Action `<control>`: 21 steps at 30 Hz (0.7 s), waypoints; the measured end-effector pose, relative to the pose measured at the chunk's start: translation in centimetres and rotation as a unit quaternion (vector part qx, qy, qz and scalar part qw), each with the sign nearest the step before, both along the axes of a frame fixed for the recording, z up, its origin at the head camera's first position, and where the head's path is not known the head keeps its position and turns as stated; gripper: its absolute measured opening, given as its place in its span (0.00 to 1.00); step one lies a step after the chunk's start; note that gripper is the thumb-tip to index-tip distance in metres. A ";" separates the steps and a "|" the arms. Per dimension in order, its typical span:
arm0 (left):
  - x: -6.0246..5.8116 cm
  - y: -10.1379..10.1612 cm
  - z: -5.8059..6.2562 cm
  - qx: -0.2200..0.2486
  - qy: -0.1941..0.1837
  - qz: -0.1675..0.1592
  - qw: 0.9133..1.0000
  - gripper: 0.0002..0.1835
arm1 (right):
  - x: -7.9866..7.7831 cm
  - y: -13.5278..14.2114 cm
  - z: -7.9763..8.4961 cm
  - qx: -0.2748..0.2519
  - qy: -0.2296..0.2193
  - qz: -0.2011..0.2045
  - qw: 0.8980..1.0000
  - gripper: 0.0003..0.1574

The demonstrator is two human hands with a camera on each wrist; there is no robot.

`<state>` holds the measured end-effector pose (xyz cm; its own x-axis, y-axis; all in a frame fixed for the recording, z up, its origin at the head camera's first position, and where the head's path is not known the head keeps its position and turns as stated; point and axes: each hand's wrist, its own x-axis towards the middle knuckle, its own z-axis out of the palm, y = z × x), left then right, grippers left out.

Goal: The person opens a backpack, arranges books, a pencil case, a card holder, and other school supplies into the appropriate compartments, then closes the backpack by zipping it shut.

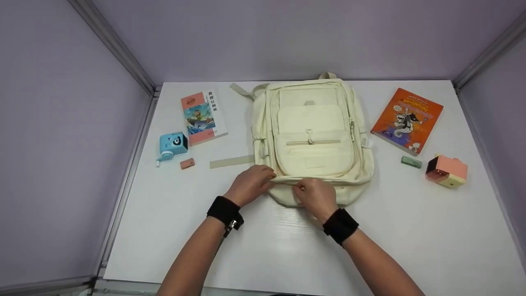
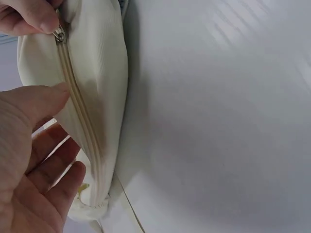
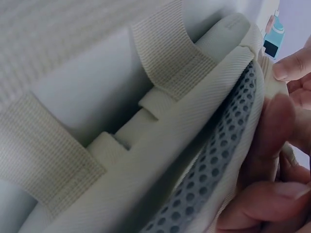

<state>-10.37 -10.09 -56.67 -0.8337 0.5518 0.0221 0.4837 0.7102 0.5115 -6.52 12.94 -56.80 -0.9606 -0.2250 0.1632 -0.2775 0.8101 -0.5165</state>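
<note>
Bare forearms [image 1: 193, 255] reach to the cream backpack [image 1: 311, 119] lying on the tabletop [image 1: 411, 238]. The right hand [image 1: 317, 197] pinches the zipper pull [image 2: 59, 35]; the left hand [image 1: 251, 183] seems to grip cloth [image 2: 43, 68] beside the zipper [image 2: 80, 108]. If that grip slackens, the cloth could bunch and jam the zipper.

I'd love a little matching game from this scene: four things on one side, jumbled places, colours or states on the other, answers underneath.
1. Right hand
2. Backpack
3. Left hand
4. Orange book

A. Cream all over its front
B. Touching fabric beside the zipper, away from its pull
C. Lying right of the bag, cover up
D. Pinching at the zipper pull

Pairs: 1-D, 2-A, 3-B, 4-C
</note>
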 end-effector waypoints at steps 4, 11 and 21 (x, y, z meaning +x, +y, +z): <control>-0.2 -0.2 -0.4 -0.008 0.021 0.011 1.000 0.09 | -0.1 0.0 0.0 -0.014 -0.009 -0.003 1.000 0.07; -0.5 0.2 -0.3 -0.023 0.041 0.031 0.998 0.10 | 0.1 -0.5 -0.3 -0.044 -0.013 -0.005 0.999 0.08; -0.5 0.5 0.0 -0.031 0.039 0.029 0.998 0.10 | 0.0 -2.4 -0.3 -0.042 0.010 0.003 0.999 0.15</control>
